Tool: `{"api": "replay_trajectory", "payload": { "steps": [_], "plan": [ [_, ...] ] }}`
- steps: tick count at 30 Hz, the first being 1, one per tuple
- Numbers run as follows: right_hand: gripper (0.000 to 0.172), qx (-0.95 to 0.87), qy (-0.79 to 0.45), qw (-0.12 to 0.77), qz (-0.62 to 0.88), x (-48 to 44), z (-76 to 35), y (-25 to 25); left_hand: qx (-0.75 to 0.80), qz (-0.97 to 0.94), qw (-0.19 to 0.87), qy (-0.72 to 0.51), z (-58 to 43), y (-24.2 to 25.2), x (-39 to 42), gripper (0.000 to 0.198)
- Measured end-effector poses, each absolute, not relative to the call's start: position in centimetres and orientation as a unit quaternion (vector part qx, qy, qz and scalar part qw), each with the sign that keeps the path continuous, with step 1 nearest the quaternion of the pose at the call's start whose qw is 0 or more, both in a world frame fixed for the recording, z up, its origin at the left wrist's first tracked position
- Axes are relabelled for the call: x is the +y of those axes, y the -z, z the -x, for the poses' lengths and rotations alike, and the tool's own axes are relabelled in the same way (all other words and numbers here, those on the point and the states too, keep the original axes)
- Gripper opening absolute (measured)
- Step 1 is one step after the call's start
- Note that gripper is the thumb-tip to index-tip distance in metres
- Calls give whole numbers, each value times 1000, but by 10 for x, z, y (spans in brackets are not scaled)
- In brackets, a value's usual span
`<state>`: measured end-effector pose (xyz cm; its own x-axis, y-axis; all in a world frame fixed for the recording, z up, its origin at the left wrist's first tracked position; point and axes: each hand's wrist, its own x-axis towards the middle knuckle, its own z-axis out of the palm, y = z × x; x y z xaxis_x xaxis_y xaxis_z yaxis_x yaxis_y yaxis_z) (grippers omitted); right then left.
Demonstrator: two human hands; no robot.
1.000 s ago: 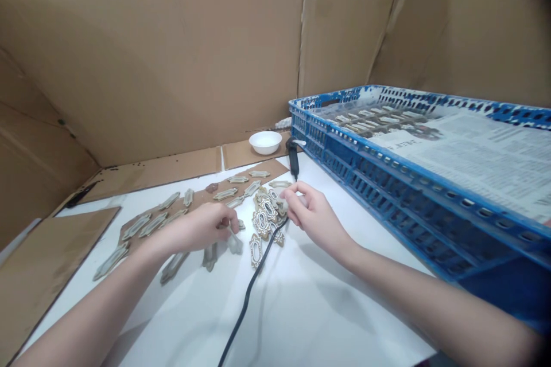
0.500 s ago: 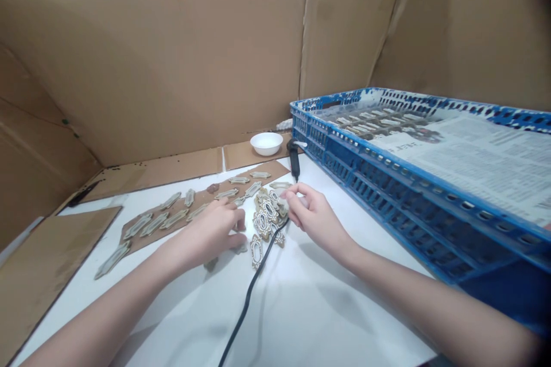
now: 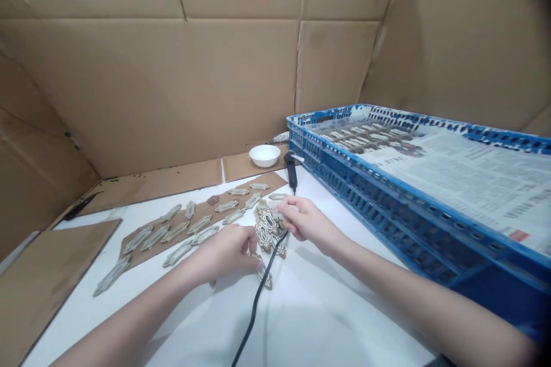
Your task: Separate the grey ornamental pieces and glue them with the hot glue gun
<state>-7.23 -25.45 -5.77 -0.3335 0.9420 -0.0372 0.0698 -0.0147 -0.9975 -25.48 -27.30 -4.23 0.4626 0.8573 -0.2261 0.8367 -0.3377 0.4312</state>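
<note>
Left hand curled over lower end of ornate pierced plates pile; fingers bent down, hide anything held, cannot tell. Right hand at pile's upper edge, fingertips pinched close, grip unclear. Black cable runs between hands, beside pile. Blue crate at right, cut off by frame edge.

My bare left forearm at 7 o'clock and bare right forearm at 4 o'clock are smooth and slim, narrowing at the wrists into my equally bare left hand and right hand, with slender fingers.
</note>
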Motion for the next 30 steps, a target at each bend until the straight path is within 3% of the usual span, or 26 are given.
{"api": "replay_trajectory", "payload": {
  "steps": [8, 15, 21, 30],
  "plan": [
    [11, -618, -606, 335, 373, -235, 89, 20, 522, -718, 407, -215, 277, 7, -268, 26],
    [11, -635, -624, 295, 347, -233, 98, 16, 535, -619, 419, -393, 287, 13, -266, 25],
    [10, -657, -603, 277, 358, -239, 102, 30, 537, -615, 361, -451, 275, 23, -272, 19],
    [12, -705, -532, 297, 363, -248, 102, 30, 538, -669, 268, -438, 260, 23, -290, 17]
  ]
}}
